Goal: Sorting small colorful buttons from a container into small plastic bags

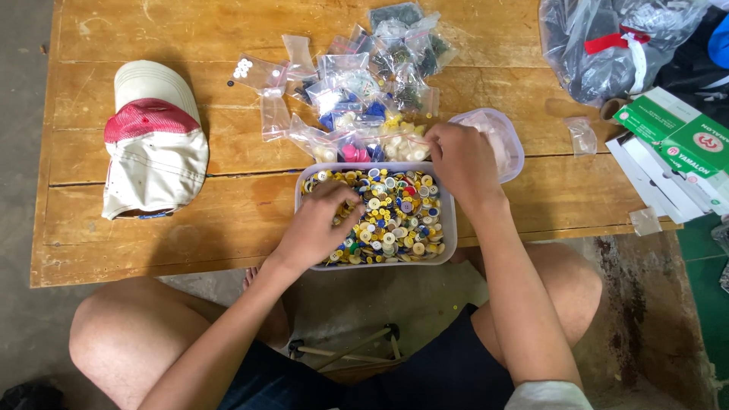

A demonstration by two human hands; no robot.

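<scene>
At the far left of your counter lies a cream cap with a red mesh panel, well apart from your hands. Just right of it, near the counter's middle, a heap of small clear bags holds sorted buttons in white, blue, yellow and pink; one bag with white buttons lies a little apart at the heap's left edge.

Your left hand reaches down into the clear plastic tub that sits at the near edge of the counter. Its fingers are curled narrow and dug into the loose mixed buttons, mostly yellow, with white, blue and green among them; whether a button is pinched between them is hidden by the hand itself.

Your right hand hovers over the tub's far right corner, its fingers drawn together at the tips beside the pink and yellow bags at the heap's near edge; you cannot tell from here whether they grip anything. Just behind that hand stands a second clear container, touching the tub's back corner.

Farther right a small empty bag lies alone, then green and white boxes stack at the counter's right edge, with a large bundled plastic bag above them.
</scene>
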